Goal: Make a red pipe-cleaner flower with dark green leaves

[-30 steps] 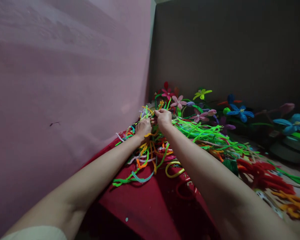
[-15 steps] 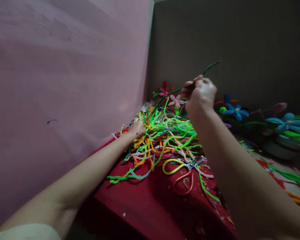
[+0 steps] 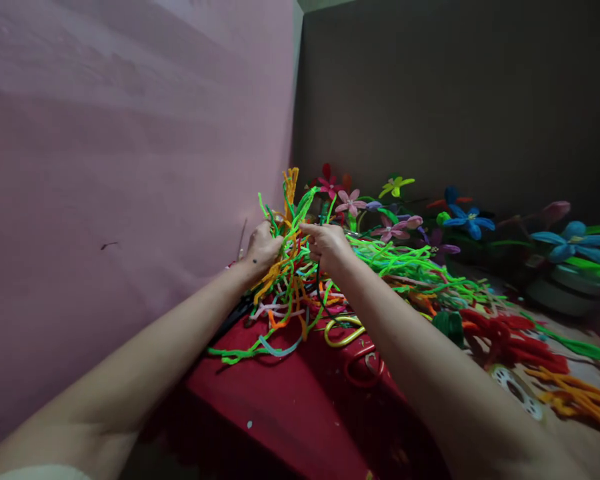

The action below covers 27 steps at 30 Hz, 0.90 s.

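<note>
My left hand (image 3: pixel 265 245) is closed around a bunch of green and orange pipe cleaners (image 3: pixel 291 190), whose ends stick up above the fist. Close beside it, my right hand (image 3: pixel 329 245) has its fingers curled, with the index fingertip against the bunch. A dark green pipe cleaner (image 3: pixel 321 287) hangs down from under the right hand; the grip on it is partly hidden. Loose bright green pipe cleaners (image 3: pixel 405 257) lie in a heap behind my right forearm. Below the hands are scissors with one yellow handle (image 3: pixel 344 331) and one red handle; my forearm covers their blades.
Pipe-cleaner flowers, one pink (image 3: pixel 350 202) and one blue (image 3: pixel 473 221), stand along the back wall. A tape roll (image 3: pixel 517 393), orange pipe cleaners (image 3: pixel 580 400) and red ones (image 3: pixel 510 340) lie at right. The red-covered table (image 3: pixel 280 407) meets a pink wall (image 3: pixel 130 167) at left.
My right hand has come down and left from its raised position, bringing the dark green pipe cleaner to the left hand. The left hand has lifted slightly, and the green and orange bunch now stands upright.
</note>
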Motion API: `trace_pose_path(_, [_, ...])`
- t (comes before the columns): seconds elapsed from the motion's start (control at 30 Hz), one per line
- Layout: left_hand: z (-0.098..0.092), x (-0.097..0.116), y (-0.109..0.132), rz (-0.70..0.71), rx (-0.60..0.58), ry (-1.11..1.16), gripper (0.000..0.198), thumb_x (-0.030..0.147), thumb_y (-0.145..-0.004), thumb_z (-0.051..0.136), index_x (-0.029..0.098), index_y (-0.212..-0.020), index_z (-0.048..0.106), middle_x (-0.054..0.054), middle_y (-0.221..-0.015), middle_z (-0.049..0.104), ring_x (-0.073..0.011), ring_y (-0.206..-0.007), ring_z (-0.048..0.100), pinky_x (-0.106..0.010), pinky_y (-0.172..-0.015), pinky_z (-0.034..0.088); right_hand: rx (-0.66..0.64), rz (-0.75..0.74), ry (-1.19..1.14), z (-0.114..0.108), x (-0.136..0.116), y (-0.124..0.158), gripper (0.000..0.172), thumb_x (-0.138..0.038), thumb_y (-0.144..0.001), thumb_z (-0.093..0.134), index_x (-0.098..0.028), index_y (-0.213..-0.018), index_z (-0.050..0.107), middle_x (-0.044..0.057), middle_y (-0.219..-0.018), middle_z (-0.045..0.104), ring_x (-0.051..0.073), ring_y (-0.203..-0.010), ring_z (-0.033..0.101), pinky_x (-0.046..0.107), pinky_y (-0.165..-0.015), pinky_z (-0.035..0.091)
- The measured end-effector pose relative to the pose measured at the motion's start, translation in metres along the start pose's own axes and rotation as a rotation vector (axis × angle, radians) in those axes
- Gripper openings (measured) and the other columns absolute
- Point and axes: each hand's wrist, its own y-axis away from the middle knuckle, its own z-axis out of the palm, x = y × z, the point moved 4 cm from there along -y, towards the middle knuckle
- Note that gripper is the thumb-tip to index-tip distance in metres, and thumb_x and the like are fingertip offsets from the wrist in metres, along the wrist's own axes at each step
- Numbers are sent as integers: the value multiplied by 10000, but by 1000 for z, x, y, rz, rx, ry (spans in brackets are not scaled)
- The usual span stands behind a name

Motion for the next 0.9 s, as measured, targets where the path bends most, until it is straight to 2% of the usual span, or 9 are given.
trace_pose_path(0.1, [-2,2,-5,-6,-37,143,339,257,-608,687,144,-919,614,-8,-746,655,-149,-672,600,-238,-603,466,13,29,20,1,11,-2,256,-114,-688,614,-183,-567,400,-115,-318,305,25,-270,178,189,-316,107])
trace_pose_path(0.27, [-8,-4,-13,-122,-202,348,276,170,-593,681,122,-852,597,4,-589,615,-143,-531,605,-266,-535,489,26,3,29,-3,12,-7,79,-75,-695,550,-144,-678,517,-65,-403,483,22,-283,217,180,-322,139])
trace_pose_path(0.43, [-9,-8,-9,-191,-297,448,274,147,-586,702,107,-838,602,-2,-561,625,-134,-476,596,-264,-498,497,103,-89,28,4,12,-24,98,-65,-666,561,-147,-707,527,-92,-410,461,22,-311,272,168,-348,214])
trace_pose_path(0.6, [-2,-10,-4,-200,-406,514,315,138,-569,726,102,-868,638,-10,-588,645,-125,-487,600,-253,-511,511,128,-108,43,12,17,-38,135,-66,-632,616,-149,-661,513,-98,-405,445,32,-340,354,163,-376,276])
trace_pose_path(0.77, [3,-11,-6,-188,-515,535,304,190,-591,726,106,-879,675,-60,-679,687,-161,-571,643,-280,-564,536,147,-73,56,10,19,-34,147,-51,-689,563,-154,-619,485,-85,-352,425,40,-289,293,176,-320,185])
trace_pose_path(0.9, [-1,-10,-8,-180,-538,503,278,228,-612,719,115,-864,697,-76,-711,701,-177,-614,653,-310,-618,544,168,-41,41,6,19,-32,137,-49,-738,537,-159,-690,472,-75,-354,455,44,-271,254,184,-306,134])
